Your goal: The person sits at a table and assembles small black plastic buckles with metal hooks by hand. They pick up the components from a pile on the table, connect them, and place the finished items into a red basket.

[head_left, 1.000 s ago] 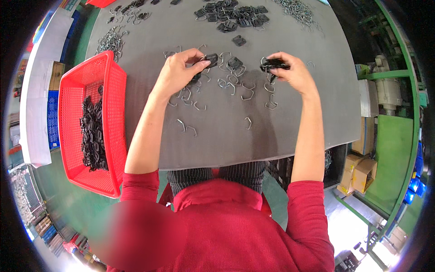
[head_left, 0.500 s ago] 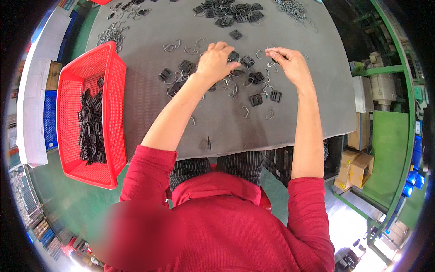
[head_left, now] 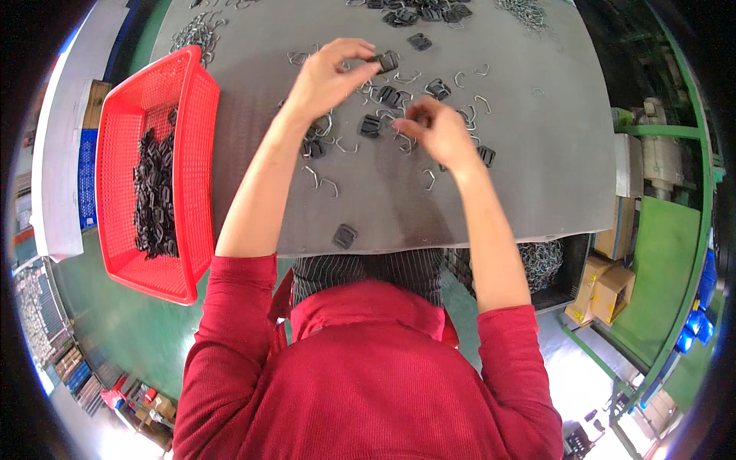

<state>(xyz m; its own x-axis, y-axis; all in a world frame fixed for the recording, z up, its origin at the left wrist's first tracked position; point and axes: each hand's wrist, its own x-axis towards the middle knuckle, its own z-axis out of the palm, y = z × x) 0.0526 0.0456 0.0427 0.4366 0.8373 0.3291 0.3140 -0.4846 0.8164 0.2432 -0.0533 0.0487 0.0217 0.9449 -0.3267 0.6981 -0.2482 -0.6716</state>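
Raised now, left hand [head_left: 326, 77] fingers pinch a black plastic buckle [head_left: 386, 60]; right hand [head_left: 437, 130] blurred, grip unclear.

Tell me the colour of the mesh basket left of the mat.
Red basket, clearest in the head view.

Head-worn fisheye looks steeply down, close over the grey table [head_left: 498, 192].

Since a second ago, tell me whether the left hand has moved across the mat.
Yes. The left hand has moved right, farther from the red basket, and now pinches a black buckle close to the right hand.
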